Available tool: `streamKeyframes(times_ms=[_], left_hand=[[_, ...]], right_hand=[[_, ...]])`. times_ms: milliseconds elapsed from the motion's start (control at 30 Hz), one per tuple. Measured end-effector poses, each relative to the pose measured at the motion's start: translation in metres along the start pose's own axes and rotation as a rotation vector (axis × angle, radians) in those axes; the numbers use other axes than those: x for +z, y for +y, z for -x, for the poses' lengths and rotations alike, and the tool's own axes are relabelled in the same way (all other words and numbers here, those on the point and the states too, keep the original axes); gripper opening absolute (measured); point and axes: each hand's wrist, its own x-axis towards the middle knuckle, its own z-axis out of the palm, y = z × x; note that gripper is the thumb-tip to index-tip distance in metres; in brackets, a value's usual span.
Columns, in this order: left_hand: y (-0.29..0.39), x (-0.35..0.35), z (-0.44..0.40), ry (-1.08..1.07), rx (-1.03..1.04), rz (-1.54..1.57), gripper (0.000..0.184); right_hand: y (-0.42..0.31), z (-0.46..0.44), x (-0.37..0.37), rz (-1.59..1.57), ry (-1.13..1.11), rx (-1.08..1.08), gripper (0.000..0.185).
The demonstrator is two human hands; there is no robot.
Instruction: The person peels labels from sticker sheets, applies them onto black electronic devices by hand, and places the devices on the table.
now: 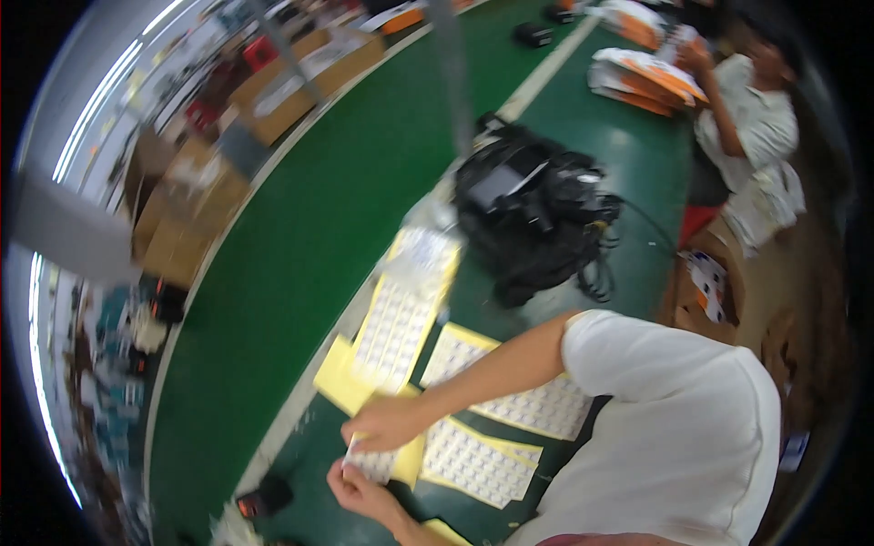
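A sheet of white labels on yellow backing lies between my hands at the near side of the green table. My left hand pinches its lower left edge between thumb and fingers. Above it, my right hand bends over the top of the same sheet, its fingers closed at the upper left corner; blur hides the exact fingertip contact. More label sheets lie beside my hands: a long stack under clear plastic, a pile, and another pile partly behind my right forearm.
A black bag with a device and cables sits further along the table. White-and-orange packages lie near a co-worker. A green conveyor belt runs alongside, with cardboard boxes beyond. A small black object lies near the belt edge.
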Motion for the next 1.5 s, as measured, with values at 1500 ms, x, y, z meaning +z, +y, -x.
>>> streamKeyframes(times_ms=[1500], left_hand=[[-0.013, 0.003, -0.002, -0.033, -0.079, 0.3, 0.011]], right_hand=[[-0.006, -0.002, -0.003, -0.128, 0.017, 0.24, 0.018]])
